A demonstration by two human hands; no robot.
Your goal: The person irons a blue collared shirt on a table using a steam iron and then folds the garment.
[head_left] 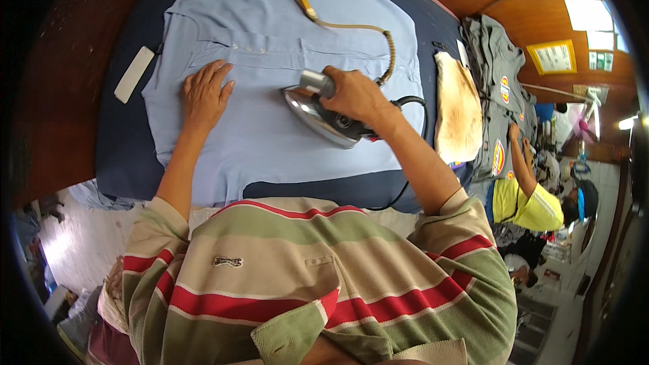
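Note:
A light blue shirt (263, 94) lies spread on a dark navy padded table, its buttoned placket running across the upper middle. My right hand (355, 96) is wrapped round the handle of a steam iron (324, 118), whose metal soleplate rests on the shirt with its tip toward the upper left. Flat on the cloth, left of the iron and just below the placket, lies my left hand (207, 92), fingers stretched out and holding nothing. A coiled tan hose (389, 54) and a black cord (424, 118) run near the iron's rear.
A folded, scorched cream cloth (458, 108) lies at the table's right edge. Beyond it are grey garments with round patches (497, 88). A white rectangular card (134, 74) sits at the left edge. To the right, a person in a yellow shirt (531, 206) handles the grey garments.

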